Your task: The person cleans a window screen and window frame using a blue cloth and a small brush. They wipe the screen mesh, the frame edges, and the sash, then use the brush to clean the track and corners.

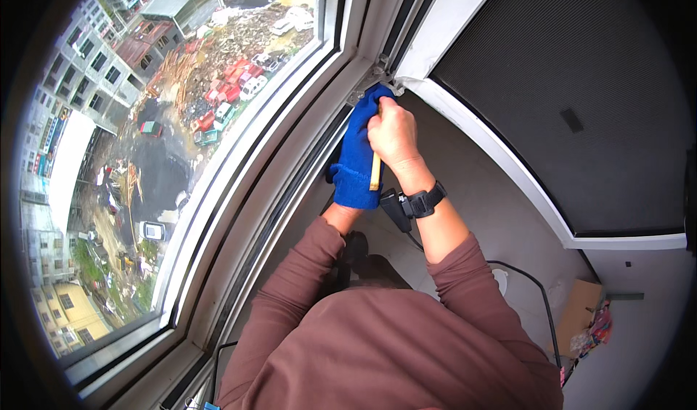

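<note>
My left hand [356, 143] wears a blue knitted glove and reaches to the corner of the window frame [305, 121]; its fingertips are hidden, so what it grips cannot be told. Just beside it, my bare right hand [395, 132] is closed around a thin, pale wooden-looking stick [375, 171], whose lower end points back towards me along the glove. Past the hands, metal fittings [375, 77] sit in the corner where the window frame meets the white frame of an open mesh panel [544, 83]. A black strap with a device [422, 202] circles my right wrist.
Window glass [163, 137] on the left looks down on buildings and rubble. The mesh panel stands out to the right. A black cable [536, 284] runs down beside my right arm. At lower right lie a cardboard box [580, 312] and a colourful bag. Blue clips [211, 406] show at the bottom.
</note>
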`<act>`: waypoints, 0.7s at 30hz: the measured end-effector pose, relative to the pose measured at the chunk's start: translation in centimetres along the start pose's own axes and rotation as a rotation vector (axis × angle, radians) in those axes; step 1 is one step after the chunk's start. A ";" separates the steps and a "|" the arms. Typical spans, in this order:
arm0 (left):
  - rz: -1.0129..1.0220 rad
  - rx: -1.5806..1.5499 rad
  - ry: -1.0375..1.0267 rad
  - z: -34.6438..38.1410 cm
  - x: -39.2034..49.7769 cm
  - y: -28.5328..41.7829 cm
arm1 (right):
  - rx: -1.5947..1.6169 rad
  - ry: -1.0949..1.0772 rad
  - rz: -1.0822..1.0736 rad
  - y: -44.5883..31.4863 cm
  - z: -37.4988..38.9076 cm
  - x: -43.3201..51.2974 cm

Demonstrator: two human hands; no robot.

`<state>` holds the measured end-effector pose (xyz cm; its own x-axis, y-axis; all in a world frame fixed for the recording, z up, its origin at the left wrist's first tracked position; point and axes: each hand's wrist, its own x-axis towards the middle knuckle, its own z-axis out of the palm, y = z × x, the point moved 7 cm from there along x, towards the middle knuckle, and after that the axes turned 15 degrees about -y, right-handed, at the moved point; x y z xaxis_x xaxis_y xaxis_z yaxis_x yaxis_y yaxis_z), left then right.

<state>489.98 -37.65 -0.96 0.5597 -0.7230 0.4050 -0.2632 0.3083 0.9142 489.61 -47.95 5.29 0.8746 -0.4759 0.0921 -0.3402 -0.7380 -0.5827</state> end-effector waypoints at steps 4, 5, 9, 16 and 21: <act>-0.033 0.070 0.024 0.3 -0.9 -0.2 | 0.678 -0.006 0.080 2.7 1.6 -0.4; -0.037 0.028 0.016 0.3 -1.0 0.4 | 0.900 -0.036 0.143 2.8 2.2 -1.2; -0.033 0.172 0.056 0.0 -3.2 -1.8 | 0.557 -0.007 0.066 3.3 3.3 -1.1; 0.109 0.229 0.106 -1.2 2.2 -0.1 | 0.404 0.136 0.141 3.4 2.4 0.5; 0.140 0.315 0.052 1.1 -1.2 2.5 | 0.305 -0.046 0.078 4.7 0.7 0.7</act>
<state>487.80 -36.75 0.79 0.5384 -0.6522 0.5337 -0.5650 0.1905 0.8028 488.85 -51.45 2.05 0.8670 -0.4983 0.0048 -0.2938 -0.5190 -0.8027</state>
